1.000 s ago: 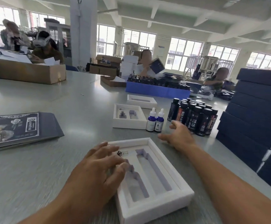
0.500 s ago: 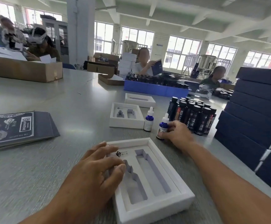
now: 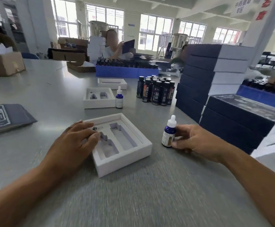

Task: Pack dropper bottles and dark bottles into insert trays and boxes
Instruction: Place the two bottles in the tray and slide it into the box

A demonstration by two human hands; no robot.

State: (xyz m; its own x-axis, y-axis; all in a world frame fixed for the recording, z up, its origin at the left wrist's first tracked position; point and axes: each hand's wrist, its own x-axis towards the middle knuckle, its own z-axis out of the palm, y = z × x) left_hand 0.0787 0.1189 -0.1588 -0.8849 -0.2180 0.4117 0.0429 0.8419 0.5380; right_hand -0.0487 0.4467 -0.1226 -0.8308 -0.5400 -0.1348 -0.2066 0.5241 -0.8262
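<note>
A white foam insert tray [image 3: 144,149] with two empty bottle-shaped slots lies on the grey table in front of me. My left hand [image 3: 75,141] rests flat on its left side, fingers straight. My right hand [image 3: 192,139] holds a blue dropper bottle [image 3: 168,134] with a white cap, upright, just right of the tray. A second dropper bottle [image 3: 119,99] stands farther back beside another insert tray [image 3: 99,104]. Several dark bottles [image 3: 156,90] stand in a cluster behind.
Stacks of dark blue boxes [image 3: 215,89] rise at the right. A third tray [image 3: 112,83] and a blue crate of bottles [image 3: 127,71] lie farther back. Dark printed sleeves [image 3: 4,117] lie at left, a cardboard box [image 3: 4,64] beyond. A person sits across the table.
My right hand has picked up one dropper bottle from beside the dark bottles and brought it back toward me, next to the tray. My left hand stays on the tray.
</note>
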